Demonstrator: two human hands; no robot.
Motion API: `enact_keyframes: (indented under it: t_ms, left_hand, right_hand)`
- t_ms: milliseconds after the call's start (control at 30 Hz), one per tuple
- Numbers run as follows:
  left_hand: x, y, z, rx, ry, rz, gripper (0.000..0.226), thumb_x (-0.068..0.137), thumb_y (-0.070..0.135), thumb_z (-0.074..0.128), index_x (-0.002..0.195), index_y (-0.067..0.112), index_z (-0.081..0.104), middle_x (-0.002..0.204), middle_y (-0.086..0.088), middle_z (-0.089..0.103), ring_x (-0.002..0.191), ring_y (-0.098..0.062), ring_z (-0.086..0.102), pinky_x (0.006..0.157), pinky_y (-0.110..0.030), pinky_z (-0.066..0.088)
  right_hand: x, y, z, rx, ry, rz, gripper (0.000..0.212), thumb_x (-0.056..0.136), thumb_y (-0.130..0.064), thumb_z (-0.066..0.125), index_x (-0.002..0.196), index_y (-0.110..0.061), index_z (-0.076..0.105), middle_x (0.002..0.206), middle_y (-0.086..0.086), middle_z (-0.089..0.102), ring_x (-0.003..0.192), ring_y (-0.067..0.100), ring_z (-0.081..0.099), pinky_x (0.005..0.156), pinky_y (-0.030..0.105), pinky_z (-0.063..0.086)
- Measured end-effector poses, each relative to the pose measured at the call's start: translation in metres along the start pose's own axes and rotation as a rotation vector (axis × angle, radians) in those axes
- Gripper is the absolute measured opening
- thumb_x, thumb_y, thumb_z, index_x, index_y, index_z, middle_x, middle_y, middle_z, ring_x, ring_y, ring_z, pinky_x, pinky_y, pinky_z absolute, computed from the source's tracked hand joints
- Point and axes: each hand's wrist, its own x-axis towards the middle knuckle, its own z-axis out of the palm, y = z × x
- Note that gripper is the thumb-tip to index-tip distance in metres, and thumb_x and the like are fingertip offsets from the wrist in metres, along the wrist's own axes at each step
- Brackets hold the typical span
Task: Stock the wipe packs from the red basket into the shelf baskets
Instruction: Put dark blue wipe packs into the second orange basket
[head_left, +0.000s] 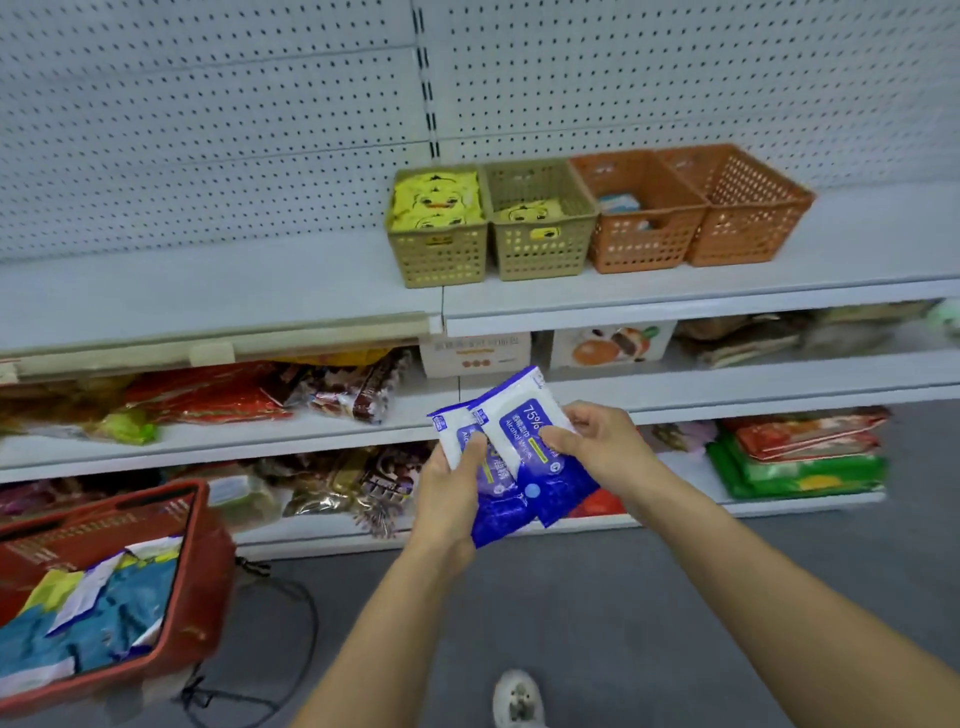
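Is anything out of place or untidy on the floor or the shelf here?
A black cable lies in loose loops on the floor beside the red basket, where a foot could catch it. The rightmost orange basket shows no packs. The two alcohol wipe packs in the left hand and right hand look intact.

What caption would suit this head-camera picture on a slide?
Left hand and right hand hold two wipe packs below four shelf baskets; red basket sits lower left.
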Motion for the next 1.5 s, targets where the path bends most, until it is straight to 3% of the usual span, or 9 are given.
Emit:
enact_keyframes:
  t_ms: [333,500,633,800,933,1033,1233,1367,1500]
  left_hand:
    - [0.107,0.055,0.149,0.129,-0.183,0.03,0.029,0.101,0.035,0.047,0.11,0.013,0.064,0.093,-0.011,0.076,0.083,-0.03,0.074,0.078,-0.048,0.059]
    - [0.171,0.093,0.226,0.136,-0.226,0.052,0.021,0.1,0.032,0.05,0.101,0.016,0.065,0.084,-0.006,0.076,0.074,-0.025,0.074,0.061,-0.032,0.057]
    - [0.218,0.123,0.279,0.129,-0.247,0.059,0.022,0.099,0.035,0.052,0.11,0.019,0.063,0.088,-0.005,0.076,0.075,-0.023,0.075,0.062,-0.034,0.059]
    - [0.255,0.144,0.334,0.1,-0.267,0.081,0.023,0.099,0.034,0.052,0.116,0.02,0.061,0.091,-0.004,0.076,0.074,-0.02,0.075,0.057,-0.031,0.058]
    - [0.278,0.15,0.361,0.055,-0.229,0.076,0.023,0.098,0.032,0.055,0.118,0.023,0.059,0.094,-0.005,0.075,0.075,-0.022,0.075,0.055,-0.032,0.058]
    - [0.289,0.149,0.374,0.013,-0.193,0.045,0.025,0.096,0.031,0.057,0.121,0.024,0.057,0.1,-0.007,0.075,0.083,-0.026,0.074,0.069,-0.042,0.06]
    - [0.306,0.147,0.406,-0.075,-0.091,0.012,0.006,0.096,0.027,0.058,0.101,0.027,0.059,0.092,-0.007,0.075,0.083,-0.028,0.074,0.08,-0.051,0.058]
    - [0.314,0.144,0.422,-0.092,-0.006,0.025,0.007,0.095,0.026,0.059,0.102,0.025,0.058,0.095,-0.008,0.073,0.087,-0.028,0.073,0.082,-0.048,0.057]
    - [0.32,0.136,0.434,-0.148,0.037,-0.04,0.02,0.093,0.026,0.061,0.11,0.015,0.057,0.099,-0.012,0.072,0.089,-0.027,0.072,0.08,-0.043,0.057]
  right_hand:
    - [0.12,-0.043,-0.143,0.047,0.128,-0.082,0.005,0.089,-0.012,0.063,0.087,-0.016,0.066,0.093,0.012,0.073,0.081,0.025,0.071,0.07,0.033,0.056]
    - [0.198,-0.083,-0.217,0.027,0.125,-0.061,0.008,0.089,-0.011,0.063,0.097,-0.007,0.063,0.09,0.011,0.073,0.07,0.019,0.069,0.052,0.021,0.053]
    - [0.249,-0.113,-0.271,0.047,0.174,-0.116,0.007,0.088,-0.012,0.065,0.095,-0.011,0.064,0.09,0.008,0.074,0.075,0.02,0.071,0.058,0.024,0.056]
    - [0.293,-0.139,-0.335,0.136,0.405,-0.266,0.012,0.09,-0.009,0.062,0.082,-0.016,0.057,0.085,0.001,0.07,0.067,0.013,0.067,0.051,0.02,0.054]
    - [0.345,-0.139,-0.388,-0.069,0.505,-0.201,0.006,0.09,-0.006,0.059,0.093,-0.008,0.055,0.097,0.01,0.067,0.081,0.023,0.066,0.062,0.032,0.053]
    - [0.384,-0.126,-0.411,-0.429,0.378,-0.082,0.011,0.086,-0.004,0.06,0.097,-0.005,0.055,0.106,0.016,0.065,0.092,0.032,0.065,0.075,0.045,0.054]
    - [0.441,-0.102,-0.407,-1.085,-0.145,0.064,0.019,0.084,-0.007,0.065,0.103,-0.004,0.065,0.111,0.012,0.066,0.101,0.026,0.062,0.084,0.035,0.053]
    - [0.464,-0.086,-0.402,-1.188,-0.424,0.09,0.033,0.087,-0.014,0.064,0.118,-0.004,0.063,0.119,0.011,0.063,0.11,0.026,0.059,0.087,0.03,0.049]
    - [0.48,-0.065,-0.399,-1.229,-0.439,0.042,0.029,0.084,-0.017,0.068,0.11,-0.006,0.066,0.112,0.009,0.065,0.103,0.024,0.061,0.089,0.034,0.052]
